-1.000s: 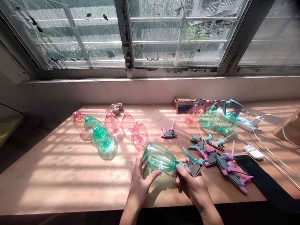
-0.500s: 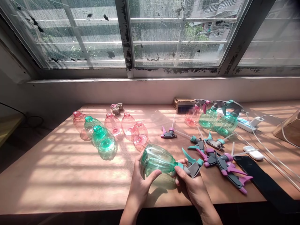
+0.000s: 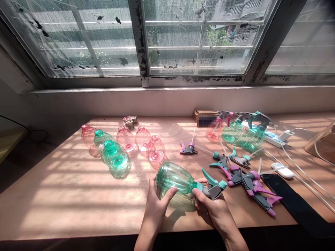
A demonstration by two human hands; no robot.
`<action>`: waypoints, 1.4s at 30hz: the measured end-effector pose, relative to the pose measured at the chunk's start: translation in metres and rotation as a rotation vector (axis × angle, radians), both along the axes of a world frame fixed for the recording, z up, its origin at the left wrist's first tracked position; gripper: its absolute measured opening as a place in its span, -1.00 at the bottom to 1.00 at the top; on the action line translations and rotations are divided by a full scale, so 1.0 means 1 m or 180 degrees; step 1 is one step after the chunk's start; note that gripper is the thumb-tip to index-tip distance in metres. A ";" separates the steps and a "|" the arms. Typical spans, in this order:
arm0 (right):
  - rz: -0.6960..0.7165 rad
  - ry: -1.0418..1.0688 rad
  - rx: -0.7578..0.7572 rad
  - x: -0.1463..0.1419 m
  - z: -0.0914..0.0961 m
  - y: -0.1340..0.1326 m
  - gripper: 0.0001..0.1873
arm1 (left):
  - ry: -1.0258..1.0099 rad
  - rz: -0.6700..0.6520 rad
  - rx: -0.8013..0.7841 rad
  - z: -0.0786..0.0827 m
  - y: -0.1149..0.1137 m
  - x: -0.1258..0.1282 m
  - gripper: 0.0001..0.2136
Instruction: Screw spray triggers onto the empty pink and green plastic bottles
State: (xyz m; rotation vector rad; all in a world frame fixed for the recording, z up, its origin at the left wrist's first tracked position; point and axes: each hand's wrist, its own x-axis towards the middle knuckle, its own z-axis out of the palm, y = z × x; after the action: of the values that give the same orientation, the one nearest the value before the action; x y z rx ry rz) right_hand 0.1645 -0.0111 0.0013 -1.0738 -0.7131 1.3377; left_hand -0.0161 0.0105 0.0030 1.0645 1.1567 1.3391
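I hold a clear green plastic spray bottle [image 3: 175, 179] on its side just above the wooden table [image 3: 65, 205]. My left hand [image 3: 156, 204] wraps the bottle's body from below, fingers closed on it. My right hand [image 3: 213, 209] grips the neck where a grey and teal trigger head [image 3: 213, 188] sits on the bottle. Several loose trigger heads [image 3: 248, 183], teal and pink, with thin dip tubes, lie just right of my hands.
Several empty pink and green bottles [image 3: 117, 150] stand at the left middle. Three bottles with trigger heads [image 3: 239, 130] stand at the back right by a power strip [image 3: 273, 137] with cables. A black phone [image 3: 290, 198], a white case [image 3: 282, 170] and a cardboard box [image 3: 206, 116] lie around.
The bottle has shifted slightly left and its base tipped up a little, and the trigger head has turned in my right hand. Both hands keep their hold.
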 end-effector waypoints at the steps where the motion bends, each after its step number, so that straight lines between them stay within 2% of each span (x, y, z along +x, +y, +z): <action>1: 0.0007 -0.0001 0.0001 0.000 0.000 0.000 -0.55 | -0.0015 0.0024 0.0017 0.001 0.000 0.000 -0.41; 6: -0.0036 0.0075 0.0092 0.004 -0.005 0.001 -0.57 | -0.0088 -0.0154 0.0014 0.005 0.000 0.002 -0.29; 10: 0.0004 0.0128 0.0103 0.006 -0.008 0.002 -0.58 | -0.0202 -0.0146 0.0078 0.002 0.001 0.005 -0.30; 15: -0.0006 0.0080 0.0084 0.005 -0.003 0.000 -0.56 | 0.0007 -0.0301 0.0043 -0.001 0.000 0.000 -0.29; 21: 0.0596 -0.0107 0.0069 0.004 0.001 -0.007 -0.66 | 0.0330 0.0323 0.0070 0.006 -0.001 -0.005 -0.44; 23: 0.0679 -0.0076 0.0041 0.005 0.000 -0.006 -0.66 | 0.0256 0.0387 0.0035 0.009 -0.002 -0.002 -0.48; 27: 0.0515 -0.0267 -0.0040 0.005 -0.004 -0.003 -0.59 | -0.0081 0.0156 0.0011 0.012 -0.001 0.005 -0.54; 31: 0.0289 -0.0158 0.0025 0.003 -0.004 -0.002 -0.47 | -0.0219 -0.0009 0.0091 0.009 0.001 0.003 -0.44; 36: 0.0005 -0.0144 0.0000 0.003 -0.006 -0.001 -0.51 | -0.0230 -0.0291 0.0037 0.008 -0.001 0.001 -0.41; 39: -0.0082 -0.0430 0.0046 0.007 -0.004 -0.001 -0.58 | -0.0388 -0.0181 -0.0032 0.012 -0.007 0.000 -0.34; 42: 0.0249 -0.0611 0.0431 0.009 0.003 -0.003 -0.69 | -0.0349 0.0032 -0.0117 0.019 -0.013 -0.009 -0.29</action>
State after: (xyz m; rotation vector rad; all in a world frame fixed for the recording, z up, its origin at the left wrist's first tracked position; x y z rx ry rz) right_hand 0.1738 -0.0144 0.0043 -1.0832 -0.9830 1.2437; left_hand -0.0246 -0.0025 0.0216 0.9483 1.1024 1.3622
